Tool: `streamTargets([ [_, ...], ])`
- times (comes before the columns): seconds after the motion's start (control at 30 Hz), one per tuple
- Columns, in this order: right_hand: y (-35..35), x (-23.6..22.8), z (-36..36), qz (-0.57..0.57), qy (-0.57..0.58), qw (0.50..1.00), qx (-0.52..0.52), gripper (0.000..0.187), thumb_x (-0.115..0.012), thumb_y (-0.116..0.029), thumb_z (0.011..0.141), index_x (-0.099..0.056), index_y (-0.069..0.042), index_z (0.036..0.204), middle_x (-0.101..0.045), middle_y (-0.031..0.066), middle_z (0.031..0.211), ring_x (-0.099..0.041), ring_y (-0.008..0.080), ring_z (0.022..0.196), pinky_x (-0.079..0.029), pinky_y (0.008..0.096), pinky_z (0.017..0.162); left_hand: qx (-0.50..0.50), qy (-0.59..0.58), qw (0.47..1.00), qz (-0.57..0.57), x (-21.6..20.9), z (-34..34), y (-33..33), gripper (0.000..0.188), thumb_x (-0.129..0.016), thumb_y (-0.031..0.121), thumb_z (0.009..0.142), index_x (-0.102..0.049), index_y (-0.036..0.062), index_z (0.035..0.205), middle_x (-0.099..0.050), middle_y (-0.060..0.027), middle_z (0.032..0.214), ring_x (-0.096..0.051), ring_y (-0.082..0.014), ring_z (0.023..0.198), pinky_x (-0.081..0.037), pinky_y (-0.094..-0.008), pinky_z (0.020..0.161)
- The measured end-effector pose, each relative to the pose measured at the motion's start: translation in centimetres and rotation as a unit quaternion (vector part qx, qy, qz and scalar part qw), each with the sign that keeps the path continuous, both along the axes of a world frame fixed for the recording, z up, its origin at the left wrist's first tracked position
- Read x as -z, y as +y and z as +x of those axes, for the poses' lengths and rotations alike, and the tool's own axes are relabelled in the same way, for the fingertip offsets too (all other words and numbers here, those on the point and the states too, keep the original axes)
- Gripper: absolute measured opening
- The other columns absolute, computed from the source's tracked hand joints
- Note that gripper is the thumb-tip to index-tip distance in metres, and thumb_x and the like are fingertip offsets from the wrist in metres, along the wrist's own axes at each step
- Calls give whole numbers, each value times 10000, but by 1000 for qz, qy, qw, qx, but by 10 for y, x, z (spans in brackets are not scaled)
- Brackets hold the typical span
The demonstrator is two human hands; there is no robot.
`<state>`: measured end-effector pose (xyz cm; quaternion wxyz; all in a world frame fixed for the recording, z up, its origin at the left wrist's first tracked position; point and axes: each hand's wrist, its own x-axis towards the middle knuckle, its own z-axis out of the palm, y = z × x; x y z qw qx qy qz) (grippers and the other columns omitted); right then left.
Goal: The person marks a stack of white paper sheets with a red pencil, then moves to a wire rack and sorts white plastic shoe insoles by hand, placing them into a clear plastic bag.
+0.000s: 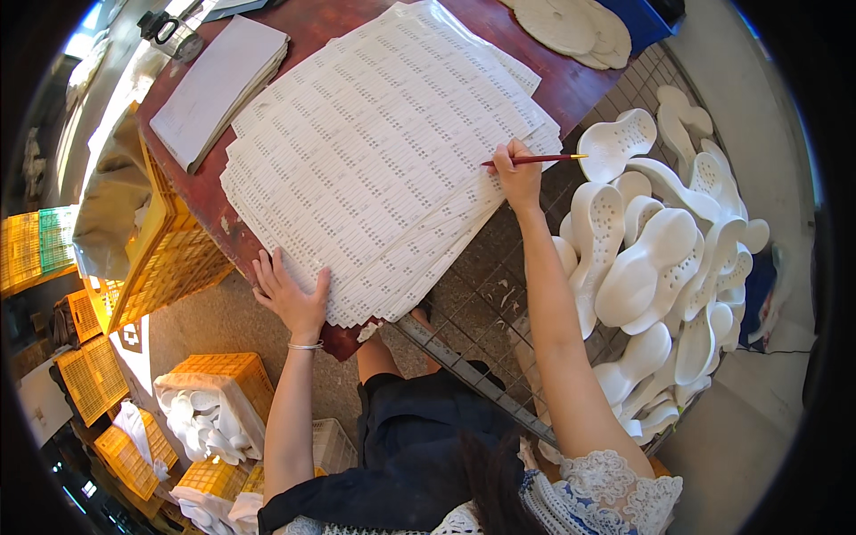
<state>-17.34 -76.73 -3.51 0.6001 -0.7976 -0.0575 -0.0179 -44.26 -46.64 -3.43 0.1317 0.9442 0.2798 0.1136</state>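
Scuffed red desk [209, 192], layered paper [383, 160] at twelve o'clock, right hand [519, 176]'s grip round slim pen [548, 159], left hand [296, 297] released, spread at nine, smooth curved white soles [646, 267] at three.

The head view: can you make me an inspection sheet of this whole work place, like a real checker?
Surface: red table, scuffed, partly covered.
Job's things: overlapping printed sheets; slim red pen.
Clutter: paper stack and clear bottle at far left; white sole-shaped pieces heaped on a wire rack.
Hands: right hand grips the slim red pen over the sheets; left hand spread at their near left edge.
Cables: thin dark line at right, perhaps one.
Surroundings: yellow crates at left.
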Motion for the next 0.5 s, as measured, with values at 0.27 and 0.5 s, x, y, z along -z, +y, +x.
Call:
streamTargets([
  [0.27, -1, 4, 1, 1, -5, 1000, 17, 267, -577, -95, 863, -451, -38, 635, -540, 13, 549, -596, 84, 518, -461, 246, 494, 4, 3, 1000, -1, 1, -1, 2, 909, -696, 541, 755, -337, 79, 1451, -277, -169, 1529, -155, -345, 1452, -59, -616, 1112],
  [0.5, -1, 6, 2, 20, -14, 999, 26, 247, -563, -90, 862, -461, -38, 644, -532, 7, 552, -601, 86, 521, -466, 245, 499, 10, 0, 1000, 6, 1, -1, 1, 911, -685, 552, 765, -329, 81, 1459, -275, -167, 1531, -156, -346, 1452, -60, -619, 1112],
])
